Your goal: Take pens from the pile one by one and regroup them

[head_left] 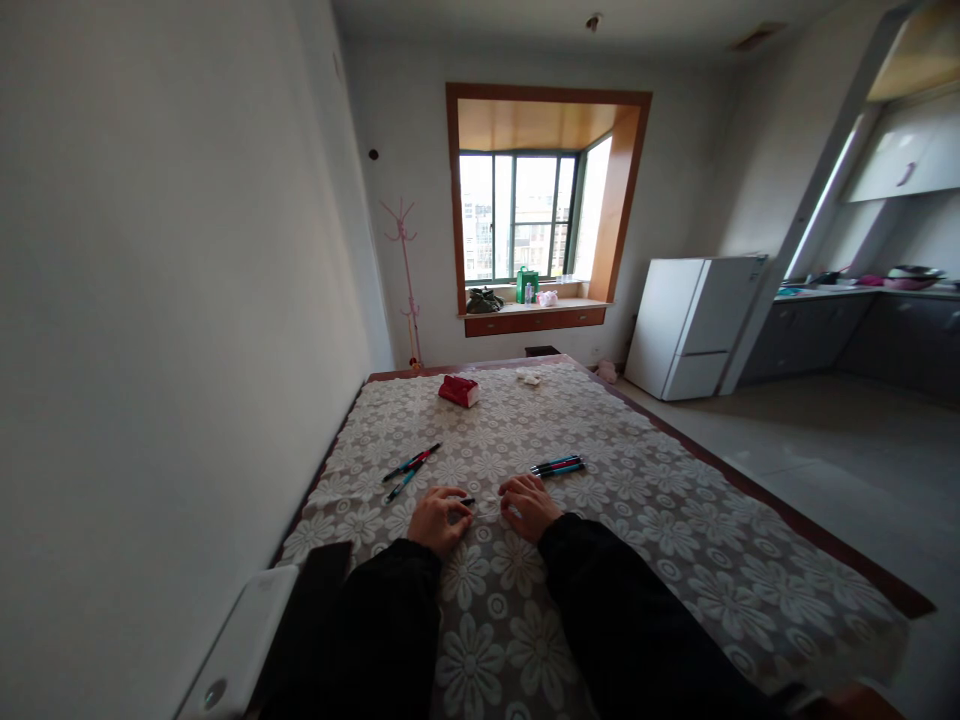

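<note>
Both hands rest low over the flowered tablecloth (469,570), a small gap between them. A short dark piece, like a pen part (467,501), shows at the fingertips of my left hand (439,520), which is closed in a pinch. My right hand (529,506) is closed too, its fingers curled down; a thin whitish strip (489,515) runs from its fingertips toward the left hand, and what it is cannot be made out. Several pens (411,468) lie crossed beyond the left hand. Beyond the right one, several more pens (557,467) lie side by side.
A red tissue pack (458,391) and a small white crumpled item (528,378) lie toward the table's far end. A white object (240,640) stands at the near left, beside the wall. A white fridge (694,325) stands beyond the table on the right.
</note>
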The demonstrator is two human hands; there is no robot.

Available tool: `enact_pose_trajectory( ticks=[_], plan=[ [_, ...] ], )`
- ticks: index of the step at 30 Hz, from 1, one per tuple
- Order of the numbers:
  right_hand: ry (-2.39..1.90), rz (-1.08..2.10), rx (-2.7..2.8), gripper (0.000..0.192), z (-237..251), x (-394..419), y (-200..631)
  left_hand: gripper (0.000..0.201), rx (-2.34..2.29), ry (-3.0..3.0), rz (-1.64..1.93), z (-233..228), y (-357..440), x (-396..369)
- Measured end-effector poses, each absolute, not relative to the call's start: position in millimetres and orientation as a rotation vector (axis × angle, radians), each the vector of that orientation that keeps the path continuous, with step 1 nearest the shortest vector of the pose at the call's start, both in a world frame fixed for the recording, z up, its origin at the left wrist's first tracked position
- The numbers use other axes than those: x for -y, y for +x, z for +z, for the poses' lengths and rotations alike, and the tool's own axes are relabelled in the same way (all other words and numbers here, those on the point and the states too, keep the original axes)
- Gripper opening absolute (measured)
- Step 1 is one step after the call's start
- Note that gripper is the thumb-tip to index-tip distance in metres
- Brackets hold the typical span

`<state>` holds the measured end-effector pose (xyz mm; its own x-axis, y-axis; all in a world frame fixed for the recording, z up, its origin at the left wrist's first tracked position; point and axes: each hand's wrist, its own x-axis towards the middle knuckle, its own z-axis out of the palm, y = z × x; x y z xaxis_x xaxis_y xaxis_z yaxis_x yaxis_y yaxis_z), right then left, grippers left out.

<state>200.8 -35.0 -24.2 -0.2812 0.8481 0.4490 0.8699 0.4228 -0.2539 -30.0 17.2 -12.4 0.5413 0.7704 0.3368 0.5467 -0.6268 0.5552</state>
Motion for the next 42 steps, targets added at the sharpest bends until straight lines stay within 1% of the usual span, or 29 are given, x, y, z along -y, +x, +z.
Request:
enact_pose_trajectory(
  ticks=[22,26,29,32,33,36,38,40,42],
  plan=[
    [-1.434,-0.092,2.206,0.006,-25.1,35.1,197.7,0.01,-1.016,2.457,0.777,-11.9,-28.3,-16.6],
    [-1.463,-0.036,2.237,0.013,-27.4,35.1,193.2,0.013,-0.969,2.498,0.859,-9.9,-27.2,-16.0],
    [-1.408,0.046,2.261,0.019,-30.7,34.5,190.2,0.013,-0.937,2.504,0.912,-8.4,-25.9,-14.5],
    [-1.353,0.073,2.304,0.019,-32.7,34.0,189.1,0.013,-0.919,2.492,0.915,-7.5,-25.7,-14.1],
    [-1.36,0.065,2.305,0.017,-32.7,34.0,189.1,0.015,-0.933,2.478,0.919,-7.5,-26.3,-14.8],
    [-1.452,0.008,2.232,0.017,-30.6,34.7,189.6,0.029,-1.07,2.386,0.988,-9.6,-30.0,-19.7],
    [-1.524,-0.026,2.162,0.017,-28.1,35.5,190.2,0.034,-1.193,2.328,1.026,-13.1,-32.9,-24.0],
    [-1.583,-0.046,2.106,0.016,-26.0,36.1,191.1,0.033,-1.26,2.341,0.975,-17.5,-34.9,-27.1],
    [-1.632,-0.066,2.064,0.015,-25.0,36.3,192.2,0.025,-1.26,2.391,0.886,-21.3,-35.9,-28.4]
  ],
)
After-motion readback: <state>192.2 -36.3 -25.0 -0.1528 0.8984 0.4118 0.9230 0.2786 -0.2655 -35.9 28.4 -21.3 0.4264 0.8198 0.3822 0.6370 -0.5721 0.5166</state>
